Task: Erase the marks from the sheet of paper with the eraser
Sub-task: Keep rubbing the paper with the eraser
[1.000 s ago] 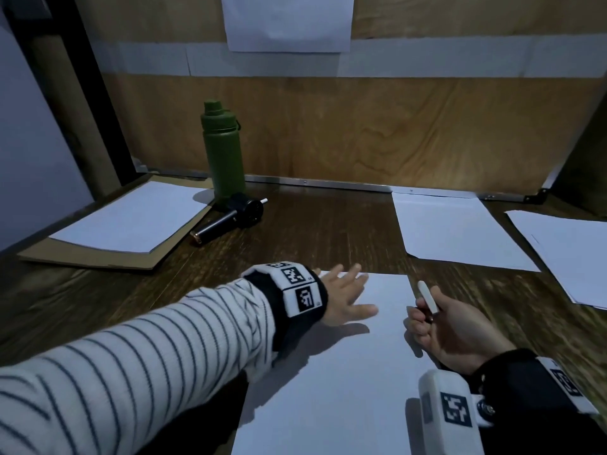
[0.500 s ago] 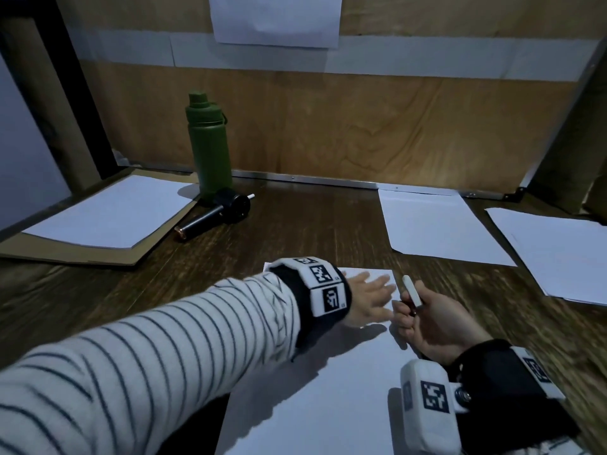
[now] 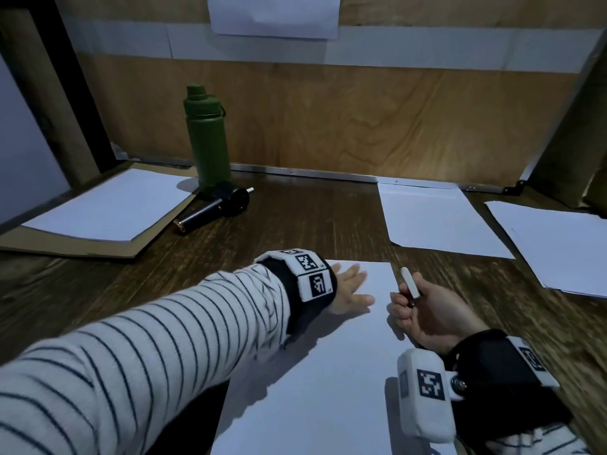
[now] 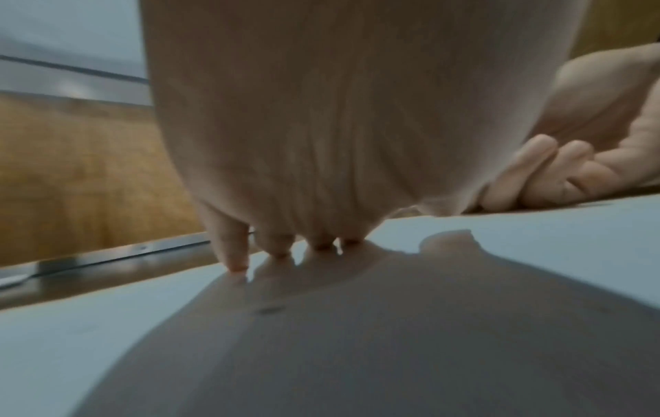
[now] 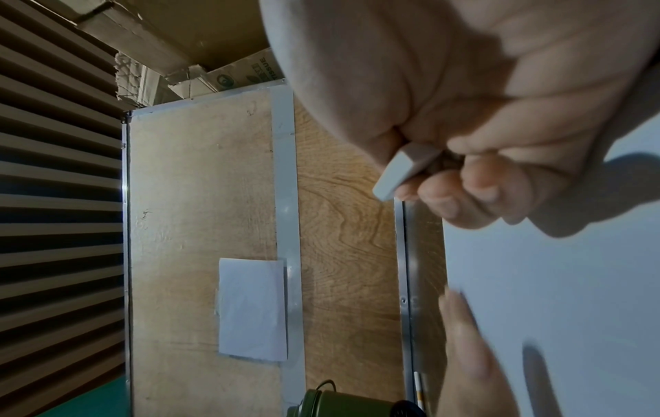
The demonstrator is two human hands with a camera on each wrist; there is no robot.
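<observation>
The sheet of paper [image 3: 328, 372] lies nearest on the table; no marks are discernible on it. The left hand [image 3: 349, 292] presses flat on its far corner. The right hand [image 3: 430, 315] pinches the eraser [image 3: 410, 283], raised clear. Erasing appears not yet begun.

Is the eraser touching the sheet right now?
Apart. The head view shows the right hand holding the eraser tilted up above the sheet; the right wrist view shows its free end pointing away from the paper.
</observation>
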